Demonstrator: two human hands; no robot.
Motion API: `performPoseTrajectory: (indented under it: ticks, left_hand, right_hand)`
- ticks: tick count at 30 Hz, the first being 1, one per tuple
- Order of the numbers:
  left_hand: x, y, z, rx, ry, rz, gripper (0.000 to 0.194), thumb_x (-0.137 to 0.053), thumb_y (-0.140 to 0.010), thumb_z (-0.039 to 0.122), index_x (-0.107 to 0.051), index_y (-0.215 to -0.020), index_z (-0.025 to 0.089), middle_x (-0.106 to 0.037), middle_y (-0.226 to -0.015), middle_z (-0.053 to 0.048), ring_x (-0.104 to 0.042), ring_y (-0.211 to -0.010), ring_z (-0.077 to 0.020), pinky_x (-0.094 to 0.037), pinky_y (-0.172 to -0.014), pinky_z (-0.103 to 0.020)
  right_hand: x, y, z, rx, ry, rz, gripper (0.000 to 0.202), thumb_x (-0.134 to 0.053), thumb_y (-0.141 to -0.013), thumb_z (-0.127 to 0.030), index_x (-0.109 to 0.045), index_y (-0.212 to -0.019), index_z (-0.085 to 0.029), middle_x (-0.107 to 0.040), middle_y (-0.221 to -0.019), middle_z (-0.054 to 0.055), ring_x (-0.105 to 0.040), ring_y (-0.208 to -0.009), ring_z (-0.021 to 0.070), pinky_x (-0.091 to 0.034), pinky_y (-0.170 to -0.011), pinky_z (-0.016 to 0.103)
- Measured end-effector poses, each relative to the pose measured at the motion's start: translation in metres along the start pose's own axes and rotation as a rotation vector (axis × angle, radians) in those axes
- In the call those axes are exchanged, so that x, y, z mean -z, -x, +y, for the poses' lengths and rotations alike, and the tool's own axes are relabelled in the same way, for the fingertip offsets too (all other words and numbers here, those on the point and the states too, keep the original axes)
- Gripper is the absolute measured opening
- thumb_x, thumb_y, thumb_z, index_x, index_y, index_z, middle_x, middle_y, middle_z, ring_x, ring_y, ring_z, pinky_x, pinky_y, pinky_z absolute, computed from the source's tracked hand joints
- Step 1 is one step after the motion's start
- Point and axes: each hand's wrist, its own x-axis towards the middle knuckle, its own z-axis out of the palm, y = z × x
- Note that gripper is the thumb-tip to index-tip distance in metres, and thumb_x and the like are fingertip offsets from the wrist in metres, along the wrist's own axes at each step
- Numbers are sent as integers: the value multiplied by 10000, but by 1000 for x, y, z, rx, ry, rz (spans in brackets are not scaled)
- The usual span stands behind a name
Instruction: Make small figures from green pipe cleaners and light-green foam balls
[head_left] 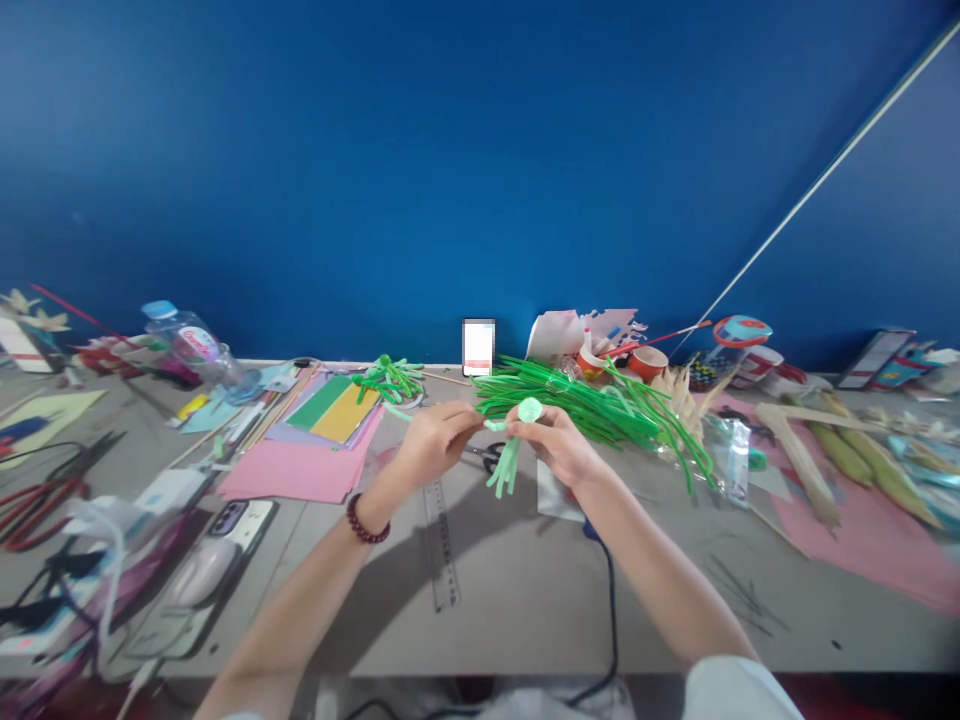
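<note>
A light green pipe cleaner figure (506, 470) is held up over the middle of the table, with a round coiled disc at its top and several strands hanging down. My right hand (559, 440) is closed around its upper part, just under the disc. From the left, my left hand (439, 440) pinches the end of a light green strand that reaches across to the figure. Black-handled scissors (491, 458) lie behind the hands, partly covered. Beneath my left hand a clear ruler (441, 550) rests on the table. A large bundle of green pipe cleaners (577, 405) lies just beyond my right hand.
A lit phone (478, 348) leans against the blue wall. On the left are coloured sheets (300, 470), a plastic bottle (187, 345), another phone (232, 518) and a power strip (161, 500). A dark cable (611, 600) crosses the front edge. Corn husks (802, 460) and pink paper (862, 540) lie right.
</note>
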Motion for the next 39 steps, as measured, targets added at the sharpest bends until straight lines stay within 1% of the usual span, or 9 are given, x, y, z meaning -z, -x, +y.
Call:
performPoseTrajectory:
  ticks: [6,9,11,14,18,21,26,32,39]
  left_hand:
    - [-15,5,14,28,-28,-73,182,-435,-908,149,-614,-878,163,-626,-724,-47,-594,-672,-140,-433,-578,-232]
    - [-15,4,20,24,-91,-103,171,-435,-913,182,-599,-869,159,-627,-736,-53,-603,-692,-152,-445,-600,-245]
    - [-13,3,22,17,-158,-128,175,-423,-916,193,-587,-866,159,-620,-740,-54,-602,-690,-157,-436,-586,-250]
    - [-11,3,22,35,-259,-161,183,-396,-914,172,-570,-860,161,-601,-735,-46,-587,-659,-157,-397,-530,-246]
    - [-12,3,22,67,-297,-148,185,-392,-896,127,-556,-818,161,-584,-714,-37,-566,-607,-145,-341,-475,-230]
    - [-10,2,23,142,-201,-62,132,-448,-892,169,-569,-839,161,-606,-727,-36,-584,-639,-143,-390,-522,-224]
    - [-2,-4,24,314,166,178,131,-572,-857,270,-612,-923,164,-665,-860,-55,-627,-768,-142,-508,-694,-258]
    - [2,-10,28,273,250,246,119,-591,-842,245,-640,-777,159,-672,-758,-49,-628,-713,-144,-519,-655,-273]
    - [1,-7,28,177,190,210,106,-534,-865,177,-636,-836,165,-675,-822,-64,-632,-783,-152,-524,-702,-282]
  right_hand:
    - [-6,-4,11,88,-45,160,172,-772,-603,-322,-694,-667,-183,-650,-675,4,-572,-672,148,-451,-717,302]
    - [-8,-2,10,218,172,304,169,-739,-654,-338,-687,-695,-182,-663,-716,20,-585,-697,169,-457,-714,314]
    - [-9,1,5,321,352,341,153,-701,-701,-335,-681,-707,-183,-666,-737,31,-590,-717,182,-456,-705,312]
    - [-12,6,-2,391,491,289,138,-657,-744,-320,-677,-725,-185,-672,-755,40,-600,-733,189,-463,-695,305]
    - [-11,7,-2,373,480,253,143,-655,-741,-324,-673,-721,-184,-675,-753,35,-604,-730,188,-465,-695,298]
    - [-9,5,2,317,437,277,171,-666,-728,-349,-681,-728,-178,-669,-738,30,-592,-710,181,-456,-678,291]
    - [-7,2,6,261,412,297,220,-684,-700,-383,-686,-726,-164,-658,-707,24,-569,-668,169,-439,-647,282]
    - [-9,2,5,244,407,291,235,-705,-670,-402,-686,-712,-172,-649,-699,18,-562,-664,165,-443,-646,279]
    - [-11,5,-3,237,444,225,203,-693,-680,-385,-668,-697,-184,-656,-714,17,-591,-707,185,-460,-689,297]
